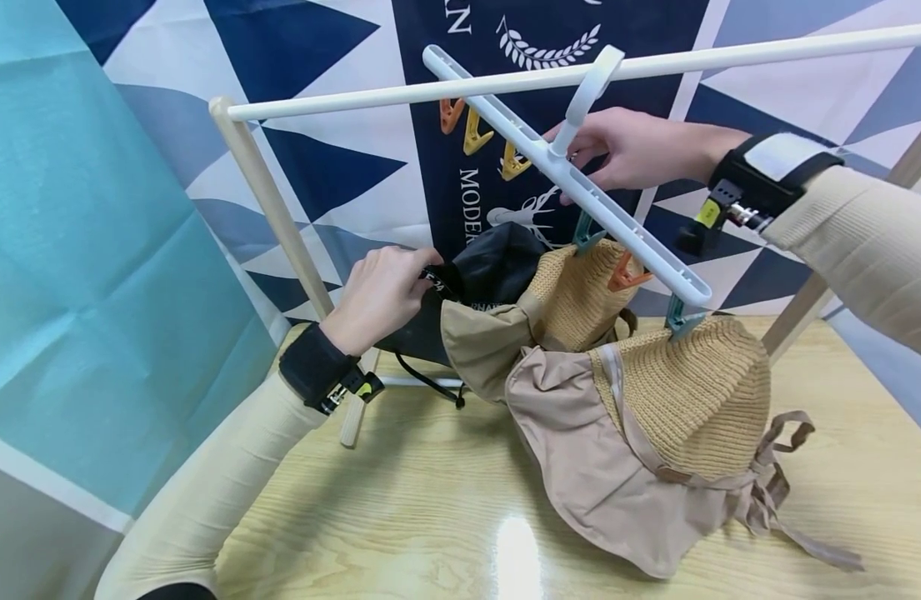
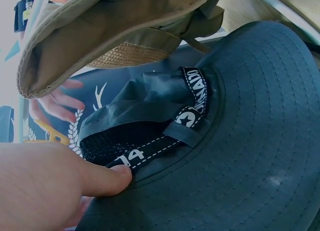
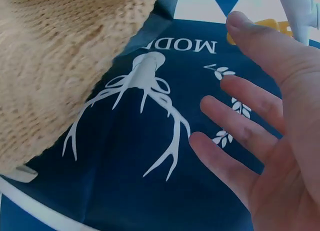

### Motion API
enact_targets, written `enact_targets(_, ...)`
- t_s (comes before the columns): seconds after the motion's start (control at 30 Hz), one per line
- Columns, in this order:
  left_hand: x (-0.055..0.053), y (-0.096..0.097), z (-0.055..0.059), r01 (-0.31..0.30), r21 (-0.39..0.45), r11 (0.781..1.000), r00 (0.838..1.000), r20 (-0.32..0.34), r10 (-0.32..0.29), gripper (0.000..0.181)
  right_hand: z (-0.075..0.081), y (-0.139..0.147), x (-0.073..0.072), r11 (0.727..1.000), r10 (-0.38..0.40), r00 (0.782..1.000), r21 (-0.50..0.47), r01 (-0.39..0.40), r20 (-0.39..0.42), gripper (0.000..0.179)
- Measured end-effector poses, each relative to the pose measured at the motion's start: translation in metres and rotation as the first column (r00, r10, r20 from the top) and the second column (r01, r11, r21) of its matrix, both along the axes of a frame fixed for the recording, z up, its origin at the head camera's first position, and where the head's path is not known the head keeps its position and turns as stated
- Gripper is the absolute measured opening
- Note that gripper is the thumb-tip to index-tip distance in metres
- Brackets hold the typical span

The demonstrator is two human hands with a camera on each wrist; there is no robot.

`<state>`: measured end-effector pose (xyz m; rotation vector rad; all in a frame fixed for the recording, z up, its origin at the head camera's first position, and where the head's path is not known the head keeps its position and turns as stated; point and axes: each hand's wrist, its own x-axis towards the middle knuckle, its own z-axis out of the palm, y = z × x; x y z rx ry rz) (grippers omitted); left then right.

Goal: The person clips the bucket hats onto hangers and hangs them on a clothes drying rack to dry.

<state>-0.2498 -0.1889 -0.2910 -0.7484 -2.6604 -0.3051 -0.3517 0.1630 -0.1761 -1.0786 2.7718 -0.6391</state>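
Note:
My left hand point(image 1: 381, 296) pinches a dark sun hat point(image 1: 498, 262) by its lettered band, where crown and brim meet. In the left wrist view the thumb presses on that band, and the hat's wide stitched brim point(image 2: 270, 121) spreads to the right. Behind the white clip hanger point(image 1: 618, 218), my right hand point(image 1: 640, 150) is near a yellow clip point(image 1: 514, 162). The right wrist view shows its fingers point(image 3: 235, 161) spread and holding nothing. Two straw-crowned hats with fabric brims, a nearer one point(image 1: 685, 396) and a farther one point(image 1: 576, 292), hang from the hanger's clips.
The hanger hooks over a white rail point(image 1: 730, 57) on wooden posts point(image 1: 268, 200). Another yellow clip point(image 1: 475, 133) and an orange clip point(image 1: 450, 115) hang at its far end. Below is a wooden tabletop point(image 1: 400, 508); patterned cloth point(image 1: 332, 50) lies behind.

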Motion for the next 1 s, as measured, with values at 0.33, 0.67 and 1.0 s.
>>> enact_targets(0.33,0.001,0.0,-0.002,0.005,-0.002,1.0,1.0,0.011,-0.005,0.029,0.007,-0.022,-0.003,0.999,-0.004,0.999,-0.036,0.005,0.034,0.065)
enact_targets(0.67,0.003,0.002,0.0,0.005,-0.012,1.0,1.0,0.025,-0.004,0.03,0.01,-0.023,-0.002,0.999,0.026,0.983,0.049,-0.018,-0.18,0.037)
enact_targets(1.0,0.004,0.001,-0.001,0.002,-0.02,1.0,1.0,0.03,-0.001,0.031,0.008,-0.027,-0.004,0.996,0.09,0.969,0.011,-0.09,-0.231,0.037)
